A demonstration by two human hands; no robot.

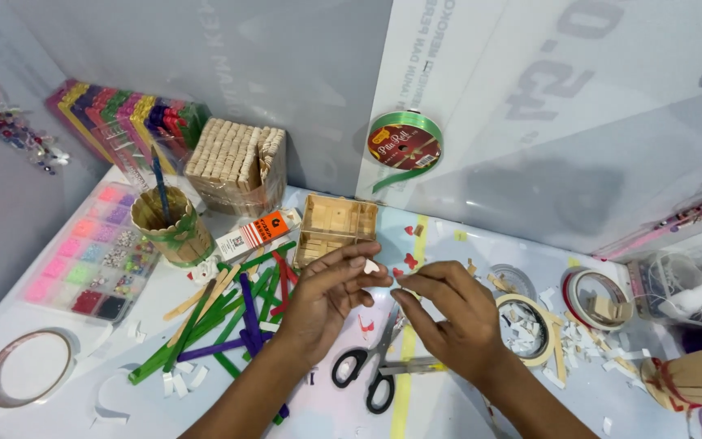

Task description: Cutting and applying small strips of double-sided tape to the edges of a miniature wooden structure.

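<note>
My left hand [328, 294] pinches a small white heart-shaped paper piece [372, 266] between thumb and fingertips. My right hand [451, 315] is close beside it, fingers curled and pinched together near the same piece; what it holds is too small to tell. Both hands hover above black-handled scissors [373, 367] lying on the white table [67, 406]. Just behind the hands sits an open box of wooden sticks [335, 227]. Small red paper hearts [409, 260] lie scattered near it.
Loose green, purple and red craft sticks [229, 317] lie left. Further left: a stick-built cup [174, 224], a bead organiser tray [91, 256], a tape roll [28, 366]. A bundle of sticks [237, 165] and green ribbon spool [405, 145] stand behind. Tape rolls [530, 329] and paper scraps lie right.
</note>
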